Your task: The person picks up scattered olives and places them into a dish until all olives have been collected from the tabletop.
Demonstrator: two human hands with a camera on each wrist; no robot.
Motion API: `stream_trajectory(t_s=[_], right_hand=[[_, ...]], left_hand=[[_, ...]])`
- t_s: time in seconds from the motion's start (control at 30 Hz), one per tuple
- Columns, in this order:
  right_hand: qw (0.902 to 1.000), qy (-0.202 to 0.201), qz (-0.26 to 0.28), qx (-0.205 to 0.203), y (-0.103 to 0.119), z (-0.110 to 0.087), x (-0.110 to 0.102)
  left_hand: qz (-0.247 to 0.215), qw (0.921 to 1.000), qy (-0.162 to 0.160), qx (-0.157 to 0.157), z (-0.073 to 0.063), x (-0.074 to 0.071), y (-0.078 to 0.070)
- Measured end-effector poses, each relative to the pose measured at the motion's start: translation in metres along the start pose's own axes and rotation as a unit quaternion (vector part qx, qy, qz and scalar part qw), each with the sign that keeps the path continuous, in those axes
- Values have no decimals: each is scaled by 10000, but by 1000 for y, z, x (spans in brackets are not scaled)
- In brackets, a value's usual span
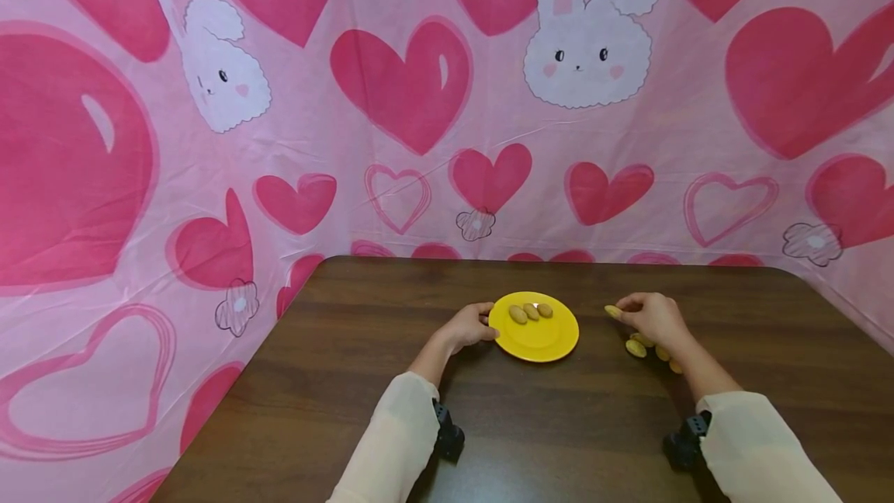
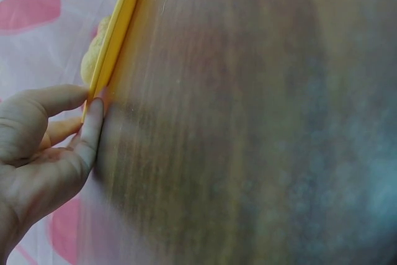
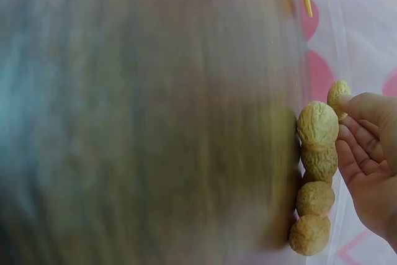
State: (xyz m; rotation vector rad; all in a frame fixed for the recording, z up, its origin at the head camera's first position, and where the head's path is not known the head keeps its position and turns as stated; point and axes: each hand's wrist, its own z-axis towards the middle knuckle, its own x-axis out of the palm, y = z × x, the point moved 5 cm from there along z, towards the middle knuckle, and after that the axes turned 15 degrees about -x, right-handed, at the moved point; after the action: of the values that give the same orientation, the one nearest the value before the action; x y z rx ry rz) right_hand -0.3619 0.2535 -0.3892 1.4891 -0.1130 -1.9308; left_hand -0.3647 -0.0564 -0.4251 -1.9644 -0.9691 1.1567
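Inspecting the tabletop [image 1: 559, 425], we found the left hand [image 1: 469, 328] gripping the yellow plate [image 1: 536, 345], three peanuts [image 1: 531, 313] upon it, below and right of the head frame's centre. At lower right, the right hand [image 1: 656, 319] pinched another peanut [image 1: 612, 311]; four loose peanuts [image 3: 317, 125] lay nearby.

no readable text — no legible labels, brands, numbers or signs, any view

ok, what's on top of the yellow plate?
Three tan lumps sit in a row toward the far side of the yellow plate; the left hand grips its edge. Whatever lies directly under the lumps is covered and can't be seen.
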Motion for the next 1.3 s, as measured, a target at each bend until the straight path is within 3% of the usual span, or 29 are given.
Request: stream_trajectory(t_s=[0.3,1.03,1.3], right_hand=[[9991,-72,369,192,8,4,7],[9994,60,298,-176,22,12,18],[9972,132,734,-43,28,18,29]], left_hand=[[-3,10000,29,45,2,0,1],[13,10000,26,54,3,1,1],[-22,10000,-1,23,4,1,1]])
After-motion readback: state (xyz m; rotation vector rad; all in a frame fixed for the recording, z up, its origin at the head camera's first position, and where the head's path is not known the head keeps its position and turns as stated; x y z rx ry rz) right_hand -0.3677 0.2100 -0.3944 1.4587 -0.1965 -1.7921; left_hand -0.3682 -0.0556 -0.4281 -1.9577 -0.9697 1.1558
